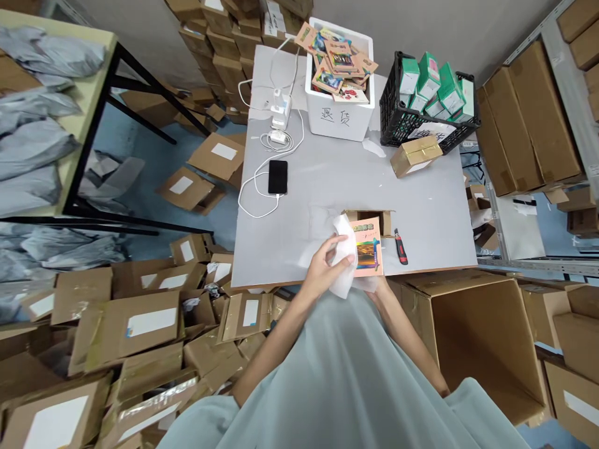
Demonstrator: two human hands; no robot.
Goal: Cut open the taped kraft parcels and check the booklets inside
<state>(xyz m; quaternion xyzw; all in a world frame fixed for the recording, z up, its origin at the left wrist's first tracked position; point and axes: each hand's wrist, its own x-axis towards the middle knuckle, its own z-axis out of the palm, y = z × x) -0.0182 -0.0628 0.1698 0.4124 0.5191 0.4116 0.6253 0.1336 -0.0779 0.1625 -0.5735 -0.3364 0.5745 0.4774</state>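
My left hand [326, 265] pinches a sheet of white foam wrap [343, 280], which is folded back at the left of a flat peach-coloured packet [367, 246]. The packet has a colourful picture on its front and faces up toward me. Beneath its lower edge, my right hand [381, 290] grips it from below, with most of the fingers hidden. Just behind the packet lies an open small cardboard box [384, 223]. A red and black box cutter [400, 247] rests on the table to the right.
On the grey table [327, 181] stand a white foam bin [339, 118] of similar packets, a black crate [390, 118] of green boxes, a small closed carton [415, 154] and a phone [277, 177] on a cable. Cartons crowd the floor; a large open box [482, 337] sits at right.
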